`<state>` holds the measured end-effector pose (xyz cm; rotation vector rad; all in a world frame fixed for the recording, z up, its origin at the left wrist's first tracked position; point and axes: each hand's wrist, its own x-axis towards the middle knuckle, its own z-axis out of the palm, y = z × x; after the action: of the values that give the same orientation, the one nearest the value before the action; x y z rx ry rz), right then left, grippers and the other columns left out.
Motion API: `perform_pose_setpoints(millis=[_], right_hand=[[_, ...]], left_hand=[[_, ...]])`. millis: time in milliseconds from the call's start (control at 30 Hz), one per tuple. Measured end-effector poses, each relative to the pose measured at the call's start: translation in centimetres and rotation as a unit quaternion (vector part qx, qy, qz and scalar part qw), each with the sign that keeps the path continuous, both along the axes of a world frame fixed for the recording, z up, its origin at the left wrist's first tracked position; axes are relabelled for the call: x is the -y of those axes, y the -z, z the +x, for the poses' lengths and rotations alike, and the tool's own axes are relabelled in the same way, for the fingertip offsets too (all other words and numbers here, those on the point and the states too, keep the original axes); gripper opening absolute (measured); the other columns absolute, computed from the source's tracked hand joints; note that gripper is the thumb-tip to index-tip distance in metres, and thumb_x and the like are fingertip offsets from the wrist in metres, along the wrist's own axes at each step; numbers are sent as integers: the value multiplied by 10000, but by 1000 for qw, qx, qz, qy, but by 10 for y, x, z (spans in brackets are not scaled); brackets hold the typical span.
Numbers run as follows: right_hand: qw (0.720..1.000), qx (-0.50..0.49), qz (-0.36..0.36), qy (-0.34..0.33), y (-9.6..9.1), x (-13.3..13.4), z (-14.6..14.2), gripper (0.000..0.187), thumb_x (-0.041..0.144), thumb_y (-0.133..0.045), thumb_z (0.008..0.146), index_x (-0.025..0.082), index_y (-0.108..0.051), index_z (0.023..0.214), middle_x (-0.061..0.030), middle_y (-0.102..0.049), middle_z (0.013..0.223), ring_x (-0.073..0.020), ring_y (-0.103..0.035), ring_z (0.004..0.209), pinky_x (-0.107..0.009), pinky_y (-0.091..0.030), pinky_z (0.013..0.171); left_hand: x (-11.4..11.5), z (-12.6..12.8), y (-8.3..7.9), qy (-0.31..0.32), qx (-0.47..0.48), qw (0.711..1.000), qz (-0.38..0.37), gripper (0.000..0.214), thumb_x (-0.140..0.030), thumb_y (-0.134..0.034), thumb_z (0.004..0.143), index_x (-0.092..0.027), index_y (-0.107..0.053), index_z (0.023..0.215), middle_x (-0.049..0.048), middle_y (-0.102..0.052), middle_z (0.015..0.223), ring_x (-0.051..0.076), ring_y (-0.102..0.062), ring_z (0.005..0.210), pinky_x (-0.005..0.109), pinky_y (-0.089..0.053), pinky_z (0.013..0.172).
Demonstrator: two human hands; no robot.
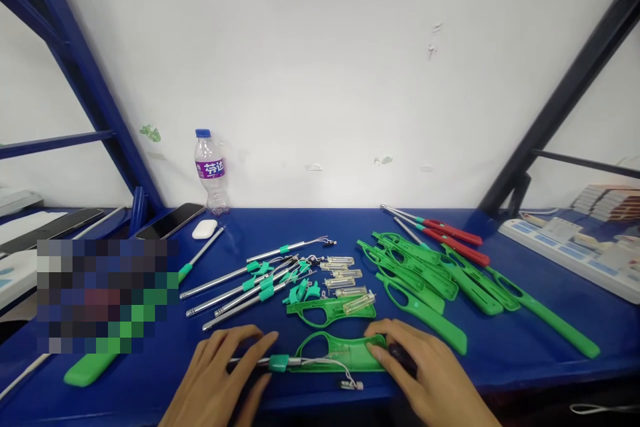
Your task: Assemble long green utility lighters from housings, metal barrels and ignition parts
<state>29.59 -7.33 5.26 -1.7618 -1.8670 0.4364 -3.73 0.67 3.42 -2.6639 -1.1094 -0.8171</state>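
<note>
You are working on an open green half-shell (361, 354), which is lying near the front edge of the blue table (300, 223), around its middle. Its cavity is holding a clear piece, too faint to identify. Its long axis is running left to right, along that front edge, the looped end pointing left. Your right hand (427, 370) is pinching the opposite end between thumb and fingers, with a dark handle (403, 357) lying against it. Your left hand (217, 363) is closing its fingers around a metal tube (296, 361), which is pointing left from the loop. Just behind, a second half-shell (325, 310) is carrying a clear tank (359, 303) on its right end. More green casings (425, 313) are lying toward the table's right edge, and a capped bottle (211, 173) is standing at the back edge.
</note>
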Motion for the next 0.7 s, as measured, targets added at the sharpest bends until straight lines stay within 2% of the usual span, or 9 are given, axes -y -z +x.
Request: perform_pose_setpoints(millis=[67,133,267,367,500,700], right_hand=[[1000,-4,-2,1,2,-1,0,252,431,-503,1106,324,-730,1135,-19,-800,1158,-234,-776,1067,-311,-566,923],[1000,-12,-8,-3,3,-1,1,273,464,-491,1107,331,-727,1145,-20,-797,1181,-235,-775,1062,-313,-563,903],[999,-30,-13,-3,5,0,4,278,483,-491,1104,338,-726,1136,-8,-799,1166,-235,-767,1029,-313,-550,872],[999,-39,-21,-2,6,2,5,274,488,-498,1100,339,-725,1137,-1,-796,1140,-224,-758,954,-309,-540,841],[999,-44,-24,11,2,2,1,246,475,-520,1091,344,-726,1128,17,-787,1072,-197,-723,839,-297,-507,775],[998,-36,-32,38,-4,1,-4,214,485,-561,1068,340,-719,1068,43,-713,838,-180,-641,708,-282,-426,657]], left_hand=[[5,12,-7,22,4,999,-35,409,-344,-570,1052,-386,-612,1456,34,-754,1274,251,-751,1101,342,-643,898],[7,22,-9,40,17,997,-64,358,-296,-570,1062,-379,-643,1403,18,-759,1233,227,-753,1081,330,-636,916],[5,27,4,53,82,990,-104,218,-296,-560,1089,-340,-694,1254,8,-754,1148,193,-758,1034,321,-621,959],[4,25,10,58,119,986,-106,188,-321,-605,1078,-332,-697,1242,7,-748,1126,178,-758,1017,285,-621,941],[6,25,4,46,151,982,-108,188,-340,-651,1058,-346,-709,1237,-9,-744,1133,166,-756,1014,253,-615,932],[8,29,0,40,193,974,-112,155,-333,-667,1049,-341,-721,1194,-17,-738,1117,152,-744,1019,218,-590,930]])
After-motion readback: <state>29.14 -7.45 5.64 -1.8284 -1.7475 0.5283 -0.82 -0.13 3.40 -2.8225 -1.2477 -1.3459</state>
